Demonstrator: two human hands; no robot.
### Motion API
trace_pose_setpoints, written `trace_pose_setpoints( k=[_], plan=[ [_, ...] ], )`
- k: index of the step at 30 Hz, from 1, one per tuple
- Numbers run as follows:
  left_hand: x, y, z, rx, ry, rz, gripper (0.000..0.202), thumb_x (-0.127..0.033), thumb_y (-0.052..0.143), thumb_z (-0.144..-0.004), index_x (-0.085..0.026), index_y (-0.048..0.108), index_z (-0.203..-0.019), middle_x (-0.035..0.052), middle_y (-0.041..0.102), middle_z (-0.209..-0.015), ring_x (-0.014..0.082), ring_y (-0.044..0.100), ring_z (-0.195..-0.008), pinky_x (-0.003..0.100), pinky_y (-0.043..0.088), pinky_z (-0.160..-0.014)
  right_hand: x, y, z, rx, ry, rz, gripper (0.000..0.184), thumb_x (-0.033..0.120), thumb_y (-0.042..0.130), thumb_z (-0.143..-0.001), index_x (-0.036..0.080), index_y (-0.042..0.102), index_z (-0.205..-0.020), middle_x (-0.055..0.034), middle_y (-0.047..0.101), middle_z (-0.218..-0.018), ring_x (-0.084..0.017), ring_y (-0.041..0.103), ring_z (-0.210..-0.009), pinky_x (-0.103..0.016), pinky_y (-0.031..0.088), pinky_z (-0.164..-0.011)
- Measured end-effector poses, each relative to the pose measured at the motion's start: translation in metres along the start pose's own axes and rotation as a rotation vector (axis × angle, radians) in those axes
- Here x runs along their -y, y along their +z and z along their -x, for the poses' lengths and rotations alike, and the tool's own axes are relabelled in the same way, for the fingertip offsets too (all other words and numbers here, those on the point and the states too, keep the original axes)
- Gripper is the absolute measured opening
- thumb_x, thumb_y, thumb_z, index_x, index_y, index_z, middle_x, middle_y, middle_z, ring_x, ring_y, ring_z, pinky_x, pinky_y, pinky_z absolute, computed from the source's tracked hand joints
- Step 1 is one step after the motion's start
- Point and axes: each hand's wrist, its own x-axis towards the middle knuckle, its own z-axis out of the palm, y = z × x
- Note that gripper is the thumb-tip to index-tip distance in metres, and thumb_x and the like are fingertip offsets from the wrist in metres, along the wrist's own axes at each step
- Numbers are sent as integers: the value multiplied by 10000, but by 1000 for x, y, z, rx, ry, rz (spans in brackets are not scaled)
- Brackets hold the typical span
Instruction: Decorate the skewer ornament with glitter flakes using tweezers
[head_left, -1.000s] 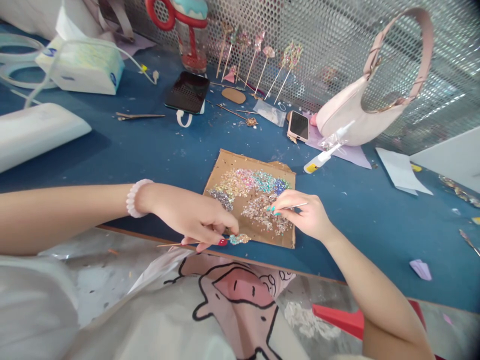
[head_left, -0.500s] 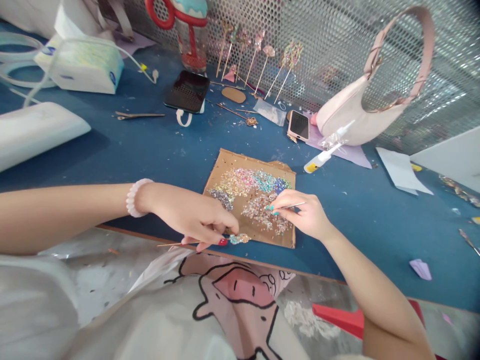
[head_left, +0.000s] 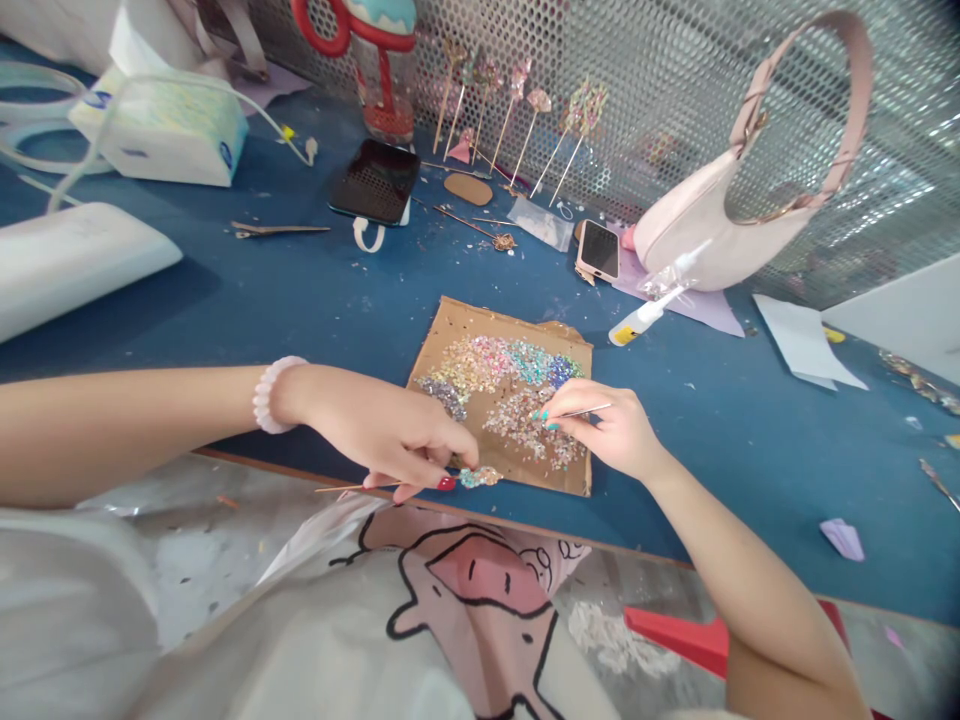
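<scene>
My left hand, with a beaded bracelet at its wrist, is closed on a thin stick at the table's front edge. The stick's right end carries a cluster of blue and peach rhinestones. Over the right part of a cardboard sheet, my right hand pinches a slim metal tool; its tip is hidden by the fingers. Those fingertips touch or hover just above a pile of pale pinkish rhinestones. Other heaps, from yellow to pink and turquoise to blue, curve along the sheet's far side.
Beyond the cardboard lie a tablet-like black device, a phone and a small glue bottle. Several decorated sticks stand by the perforated metal screen. A handbag is at back right, a tissue pack at back left.
</scene>
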Motion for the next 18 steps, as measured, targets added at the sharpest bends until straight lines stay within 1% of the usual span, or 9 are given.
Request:
trace_pose_setpoints(
  k=[3,7,10,13,18],
  plan=[
    [-2,0,1,14,-28,-4,239,-206,468,-863,-269,579,-1066,-63,715,-691,102,562,-421,197,404,-452,0,0,0,0,-2,-1,96,203,668,-930,218,721,-852,-25,754,-798,-139,703,-730,-264,564,-652],
    [-1,2,-1,-19,16,-2,237,-211,553,-766,-301,575,-984,-98,672,-607,116,542,-375,206,385,-415,1,0,0,0,-1,-1,94,199,673,-927,214,721,-847,-28,752,-798,-136,701,-726,-257,560,-644],
    [1,3,-1,-39,18,-1,224,-226,538,-762,-310,576,-967,-105,656,-591,118,536,-371,214,388,-415,1,0,0,-2,-2,-4,88,185,678,-921,213,720,-849,-27,753,-803,-133,699,-731,-250,558,-647],
    [2,2,-1,-28,15,0,243,-243,551,-756,-311,580,-988,-109,656,-593,117,533,-373,222,400,-421,0,0,0,-2,2,-3,90,180,678,-920,210,720,-847,-25,752,-801,-129,698,-729,-244,555,-641],
    [2,2,-1,-27,11,2,254,-236,552,-778,-315,603,-1014,-110,674,-615,106,533,-379,213,401,-415,1,0,0,5,12,2,107,210,665,-934,213,722,-844,-27,753,-800,-134,701,-730,-253,559,-639]
  ],
)
